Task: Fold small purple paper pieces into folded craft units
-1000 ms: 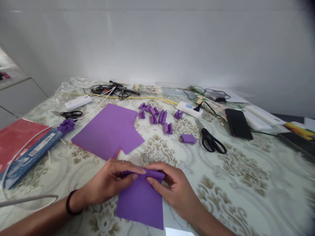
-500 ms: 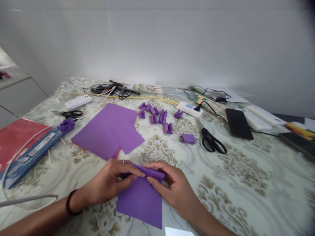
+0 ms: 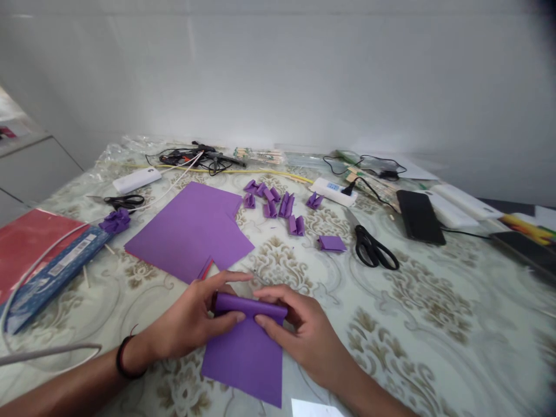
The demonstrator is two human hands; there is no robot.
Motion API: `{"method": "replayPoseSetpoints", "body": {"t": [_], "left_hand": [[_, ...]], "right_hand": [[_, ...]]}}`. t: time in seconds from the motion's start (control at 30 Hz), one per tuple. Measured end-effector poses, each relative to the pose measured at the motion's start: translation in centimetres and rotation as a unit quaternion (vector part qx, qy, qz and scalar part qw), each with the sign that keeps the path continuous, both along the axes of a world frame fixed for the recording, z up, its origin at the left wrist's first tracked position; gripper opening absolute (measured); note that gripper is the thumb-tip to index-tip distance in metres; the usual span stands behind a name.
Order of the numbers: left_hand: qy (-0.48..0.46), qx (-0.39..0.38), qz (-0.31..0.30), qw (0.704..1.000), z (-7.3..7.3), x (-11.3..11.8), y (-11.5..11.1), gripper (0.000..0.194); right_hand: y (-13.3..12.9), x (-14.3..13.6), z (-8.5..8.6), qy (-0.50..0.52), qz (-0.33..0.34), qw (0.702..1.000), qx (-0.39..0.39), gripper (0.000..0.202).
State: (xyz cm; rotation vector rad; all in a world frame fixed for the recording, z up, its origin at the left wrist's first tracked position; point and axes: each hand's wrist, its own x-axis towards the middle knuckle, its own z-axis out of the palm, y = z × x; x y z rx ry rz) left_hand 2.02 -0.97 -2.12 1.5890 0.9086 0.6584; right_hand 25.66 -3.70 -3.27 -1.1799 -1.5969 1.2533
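A sheet of purple paper [image 3: 244, 362] lies in front of me, its far edge rolled into a narrow tube. My left hand [image 3: 200, 315] grips the left end of the roll, thumb on the near side and index finger lifted above it. On the right end, my right hand [image 3: 299, 330] pinches the roll between thumb and fingers. Beyond my hands spreads a stack of purple sheets [image 3: 191, 229], with a red edge showing beneath. Several small folded purple paper pieces [image 3: 285, 204] stand farther back, and a flat folded purple piece [image 3: 332, 243] lies to their right.
Black-handled scissors [image 3: 374, 248] lie at right, near a phone [image 3: 420, 217] and a white power strip [image 3: 333, 191]. At left are another pair of scissors [image 3: 125, 201], a crumpled purple paper [image 3: 115, 221], a blue packet [image 3: 54, 272] and a white power bank [image 3: 136, 180]. Tangled cables [image 3: 197, 156] sit at the back.
My left index finger has lifted off the roll and stretched out above it. Both thumbs stay against the roll, and the paper has shifted slightly toward me.
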Motion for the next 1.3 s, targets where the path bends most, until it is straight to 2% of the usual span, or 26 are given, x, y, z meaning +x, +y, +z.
{"method": "replayPoseSetpoints", "body": {"t": [0.1,0.2,0.37,0.57,0.83,1.03,1.3], "left_hand": [[-0.014,-0.053,-0.002,0.998,-0.2,0.2,0.1,0.055],[-0.018,-0.072,0.002,0.997,-0.2,0.3,0.1,0.049],[0.014,-0.050,0.003,0.999,0.4,0.4,0.2,0.041],[0.049,-0.057,-0.001,0.997,0.6,0.6,0.2,0.043],[0.075,-0.042,-0.016,0.996,0.7,0.6,-0.1,0.047],[0.092,-0.031,-0.032,0.995,1.3,1.0,-0.6,0.049],[0.088,-0.040,-0.035,0.995,1.0,0.9,-0.4,0.051]], "right_hand": [[-0.1,-0.1,0.1,0.001,0.008,1.000,-0.004,0.028],[-0.1,0.0,0.2,-0.001,0.010,1.000,-0.006,0.028],[-0.1,-0.1,0.2,-0.001,0.011,1.000,0.004,0.027],[0.0,-0.3,0.6,-0.009,0.033,0.999,0.019,0.023],[0.1,-0.4,0.9,-0.021,0.071,0.997,-0.007,0.018],[0.2,-0.7,0.8,-0.046,0.058,0.997,0.002,0.016],[0.1,-0.6,0.4,-0.052,0.061,0.997,-0.021,0.021]]}}
